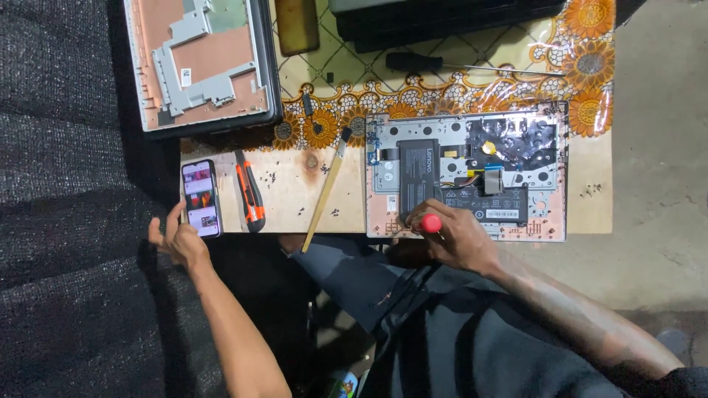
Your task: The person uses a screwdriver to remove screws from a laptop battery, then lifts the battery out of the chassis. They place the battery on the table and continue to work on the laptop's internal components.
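An opened laptop base [542, 173] lies on the wooden table with its black battery [418, 177] and internal parts showing. My right hand [453, 236] rests at the base's near edge, gripping a red-handled screwdriver [430, 222] close to the battery. My left hand [178, 239] hovers with fingers spread at the table's near left corner, its fingertips by the lower edge of a lit smartphone [201, 197].
An orange utility knife [250, 194] and a wooden-handled brush [327, 190] lie between the phone and the laptop base. Another laptop shell [199, 63] sits at the far left. A long black screwdriver [457, 66] lies on the flowered cloth. Small screws are scattered about.
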